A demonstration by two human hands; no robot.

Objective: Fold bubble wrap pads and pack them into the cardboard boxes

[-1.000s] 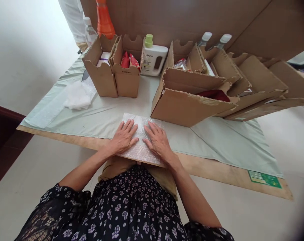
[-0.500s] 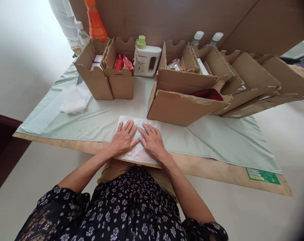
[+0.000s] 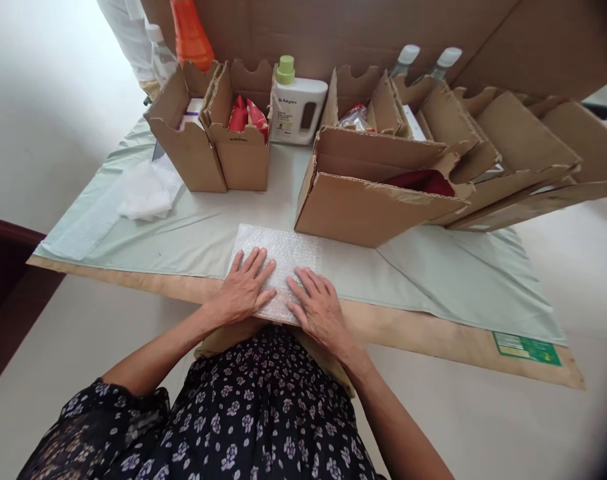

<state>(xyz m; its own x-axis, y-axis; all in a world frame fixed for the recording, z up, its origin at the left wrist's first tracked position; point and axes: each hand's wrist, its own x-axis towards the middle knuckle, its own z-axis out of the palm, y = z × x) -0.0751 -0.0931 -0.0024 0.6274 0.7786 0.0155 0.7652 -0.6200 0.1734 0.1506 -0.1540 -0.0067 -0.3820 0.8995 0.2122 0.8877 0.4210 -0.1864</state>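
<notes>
A sheet of clear bubble wrap (image 3: 279,250) lies flat at the table's front edge. My left hand (image 3: 246,285) rests on its left side, palm down with the fingers spread. On the right part of the sheet lies my right hand (image 3: 317,303), also open, its fingers pointing away from me. Neither hand grips anything. Both palms hide parts of the sheet, and whether anything lies beneath it I cannot tell.
Cardboard bins (image 3: 243,160) stand at the back left, and a wider bin (image 3: 373,210) with dark red cloth stands right of centre. Between them is a white detergent bottle (image 3: 296,110). More bubble wrap (image 3: 146,190) lies on the left of the green cloth (image 3: 198,233).
My right hand has slid towards me and slightly right over the bubble wrap. My left hand has shifted a little nearer to me. More of the sheet's far part shows.
</notes>
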